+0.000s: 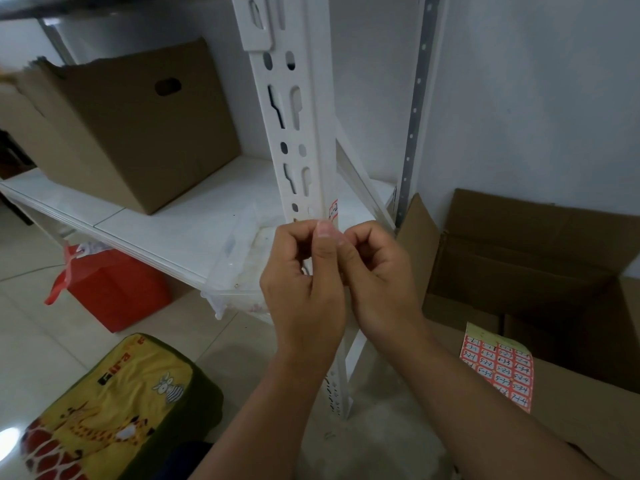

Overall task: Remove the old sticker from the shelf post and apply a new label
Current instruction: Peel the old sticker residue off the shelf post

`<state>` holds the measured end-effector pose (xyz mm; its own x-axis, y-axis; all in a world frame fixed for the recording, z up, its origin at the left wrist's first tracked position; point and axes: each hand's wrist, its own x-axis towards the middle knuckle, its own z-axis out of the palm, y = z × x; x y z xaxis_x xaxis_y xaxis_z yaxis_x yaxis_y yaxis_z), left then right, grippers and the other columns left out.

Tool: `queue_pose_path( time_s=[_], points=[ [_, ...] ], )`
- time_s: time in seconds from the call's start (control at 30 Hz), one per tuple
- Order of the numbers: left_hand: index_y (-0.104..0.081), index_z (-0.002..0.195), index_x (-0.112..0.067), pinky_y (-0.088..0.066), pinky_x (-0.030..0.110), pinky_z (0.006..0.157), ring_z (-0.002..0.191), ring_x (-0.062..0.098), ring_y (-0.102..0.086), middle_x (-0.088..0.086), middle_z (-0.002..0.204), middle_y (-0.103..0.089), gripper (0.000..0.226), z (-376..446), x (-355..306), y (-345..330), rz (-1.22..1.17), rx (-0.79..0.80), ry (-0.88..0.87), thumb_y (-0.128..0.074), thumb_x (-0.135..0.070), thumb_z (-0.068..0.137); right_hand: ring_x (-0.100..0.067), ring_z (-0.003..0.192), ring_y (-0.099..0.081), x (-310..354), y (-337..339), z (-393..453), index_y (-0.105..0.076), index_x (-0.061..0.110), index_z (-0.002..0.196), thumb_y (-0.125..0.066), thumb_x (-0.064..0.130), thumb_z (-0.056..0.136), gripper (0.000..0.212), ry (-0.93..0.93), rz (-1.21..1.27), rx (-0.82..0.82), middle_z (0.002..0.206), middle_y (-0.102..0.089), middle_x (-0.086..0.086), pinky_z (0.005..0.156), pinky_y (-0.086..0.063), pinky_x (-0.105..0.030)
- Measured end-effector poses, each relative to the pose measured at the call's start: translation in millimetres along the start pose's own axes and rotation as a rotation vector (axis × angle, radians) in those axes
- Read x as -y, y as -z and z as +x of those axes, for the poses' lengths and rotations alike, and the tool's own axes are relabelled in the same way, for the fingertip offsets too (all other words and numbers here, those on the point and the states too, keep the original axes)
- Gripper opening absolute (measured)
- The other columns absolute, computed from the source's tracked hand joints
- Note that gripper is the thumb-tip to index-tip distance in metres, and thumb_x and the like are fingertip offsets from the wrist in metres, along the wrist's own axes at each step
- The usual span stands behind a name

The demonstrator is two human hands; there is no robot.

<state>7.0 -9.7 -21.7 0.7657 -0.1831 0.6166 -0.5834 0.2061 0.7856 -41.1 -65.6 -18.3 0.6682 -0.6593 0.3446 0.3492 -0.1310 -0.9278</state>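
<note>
Both grips, left hand [304,271] and right hand [375,275], curl together before the shelf post [308,140].

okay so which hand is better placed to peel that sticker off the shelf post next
Probably the right hand: its curled fingers sit just below the sticker on the shelf post, on the same side. The left hand is slightly further left.

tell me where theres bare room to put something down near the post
Bare shelf board lies between the brown box and the shelf post. Bare floor tile shows left of the red bag, above the giraffe cushion. It is crowded at the post's base: both hands, left hand and right hand, and clear plastic. The sticker sheet lies on cardboard to the right.
</note>
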Motion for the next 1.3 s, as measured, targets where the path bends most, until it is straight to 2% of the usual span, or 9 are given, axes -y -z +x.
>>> queue_pose_path(
  time_s=[0.17, 0.37, 0.6, 0.8, 0.93, 1.0, 1.13, 1.23, 1.3],
  points=[
    [-0.055, 0.076, -0.014, -0.049, 0.017, 0.055, 0.058, 0.008, -0.059, 0.0, 0.065, -0.059, 0.028, 9, 2, 5, -0.042, -0.054, 0.115, -0.044, -0.017, 0.102, -0.017, 0.064, -0.064, -4, 0, 2, -0.058, 0.0, 0.09, -0.053, 0.035, 0.088, 0.036, -0.016, -0.022, -0.016, 0.073, -0.065, -0.008, 0.058, -0.055, -0.025],
    [-0.055, 0.055, -0.007, -0.047, 0.016, 0.052, 0.044, 0.012, -0.052, 0.007, 0.048, -0.055, 0.057, 30, 26, 23, 0.109, -0.061, 0.232, -0.043, -0.038, 0.101, -0.013, 0.058, -0.057, -9, -1, 3, -0.057, 0.001, 0.08, -0.049, 0.029, 0.097, 0.034, -0.018, -0.074, -0.121, 0.062, -0.059, -0.007, 0.059, -0.051, -0.023],
    [-0.054, 0.09, -0.006, -0.037, 0.024, 0.058, 0.069, 0.011, -0.05, 0.001, 0.078, -0.055, 0.04, 58, 76, 33, 0.442, 0.044, 0.391, -0.033, -0.038, 0.104, -0.011, 0.055, -0.055, -14, -4, 8, -0.058, 0.004, 0.087, -0.053, 0.025, 0.096, 0.024, -0.029, -0.077, -0.197, 0.062, -0.058, -0.003, 0.056, -0.049, -0.019],
    [-0.046, 0.061, -0.011, -0.043, 0.032, 0.061, 0.058, 0.02, -0.051, 0.008, 0.063, -0.054, 0.059, 71, 105, 34, 0.784, 0.257, 0.422, -0.03, -0.05, 0.102, -0.012, 0.056, -0.053, -15, -3, 15, -0.056, 0.012, 0.092, -0.05, 0.023, 0.098, 0.015, -0.063, -0.029, -0.174, 0.061, -0.057, 0.005, 0.054, -0.048, -0.018],
    [-0.05, 0.111, -0.01, -0.038, 0.046, 0.096, 0.111, 0.032, -0.048, 0.011, 0.117, -0.05, 0.029, 69, 124, 38, 1.023, 0.389, 0.44, -0.046, -0.036, 0.099, -0.015, 0.057, -0.052, -16, -4, 16, -0.057, 0.015, 0.089, -0.048, 0.023, 0.098, 0.015, -0.088, -0.018, -0.172, 0.059, -0.055, 0.005, 0.053, -0.047, -0.019],
    [-0.05, 0.124, -0.014, -0.032, 0.046, 0.102, 0.123, 0.032, -0.039, 0.009, 0.13, -0.043, 0.043, 68, 129, 40, 1.07, 0.45, 0.482, -0.054, -0.043, 0.094, -0.016, 0.058, -0.052, -16, -5, 16, -0.057, 0.016, 0.089, -0.048, 0.024, 0.098, 0.015, -0.096, -0.022, -0.169, 0.059, -0.055, 0.004, 0.054, -0.047, -0.02],
    [-0.07, 0.093, -0.008, -0.032, 0.046, 0.1, 0.115, 0.03, -0.043, 0.011, 0.109, -0.057, 0.069, 69, 128, 42, 1.17, 0.439, 0.496, -0.027, -0.062, 0.096, -0.014, 0.056, -0.05, -14, -6, 17, -0.057, 0.014, 0.09, -0.049, 0.023, 0.098, 0.015, -0.102, -0.013, -0.163, 0.057, -0.053, 0.006, 0.053, -0.046, -0.02],
    [-0.062, 0.116, -0.012, -0.027, 0.045, 0.107, 0.127, 0.033, -0.033, 0.014, 0.13, -0.046, 0.035, 66, 121, 40, 1.079, 0.401, 0.455, -0.039, -0.033, 0.102, -0.012, 0.055, -0.049, -13, -5, 17, -0.059, 0.014, 0.09, -0.051, 0.025, 0.097, 0.016, -0.107, -0.019, -0.143, 0.058, -0.052, 0.005, 0.053, -0.045, -0.021],
    [-0.035, 0.145, -0.03, -0.019, 0.046, 0.114, 0.141, 0.032, -0.016, 0.012, 0.151, -0.023, 0.061, 64, 114, 40, 0.954, 0.452, 0.459, -0.047, -0.007, 0.09, -0.014, 0.054, -0.046, -11, -6, 17, -0.061, 0.017, 0.089, -0.05, 0.026, 0.097, 0.017, -0.11, -0.038, -0.124, 0.058, -0.051, 0.003, 0.053, -0.043, -0.024]
  ],
)
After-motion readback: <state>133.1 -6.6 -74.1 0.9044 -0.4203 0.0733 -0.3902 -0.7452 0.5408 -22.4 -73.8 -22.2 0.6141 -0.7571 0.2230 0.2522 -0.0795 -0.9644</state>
